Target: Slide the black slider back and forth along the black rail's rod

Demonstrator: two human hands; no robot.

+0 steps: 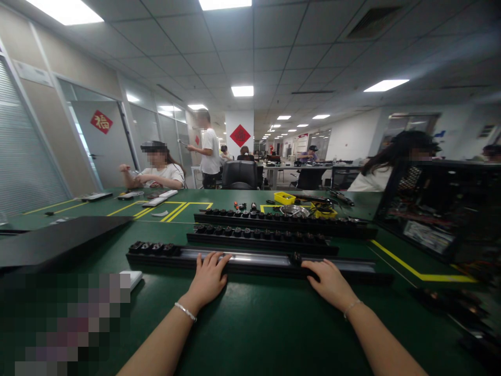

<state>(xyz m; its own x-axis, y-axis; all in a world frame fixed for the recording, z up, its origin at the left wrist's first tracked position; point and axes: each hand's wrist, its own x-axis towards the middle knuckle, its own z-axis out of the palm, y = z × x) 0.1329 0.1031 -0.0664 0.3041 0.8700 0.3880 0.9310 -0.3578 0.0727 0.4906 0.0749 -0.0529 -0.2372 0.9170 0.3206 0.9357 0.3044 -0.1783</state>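
A long black power strip rail (pixel 254 259) with a silver channel lies across the green table in front of me. My left hand (pixel 207 278) rests flat on its near edge, fingers stretched over the channel. My right hand (pixel 329 282) lies on the rail further right, its fingertips touching a single black socket module (pixel 295 257) seated in the channel. Several black socket modules (pixel 153 247) fill the rail's left end. Both wrists wear thin bracelets.
Two more black rails (pixel 274 234) full of sockets lie behind. A yellow tray (pixel 284 197) and metal bowl (pixel 294 210) stand further back. A black panel (pixel 58 240) lies left, an open computer case (pixel 442 209) right. Other people work at the far tables.
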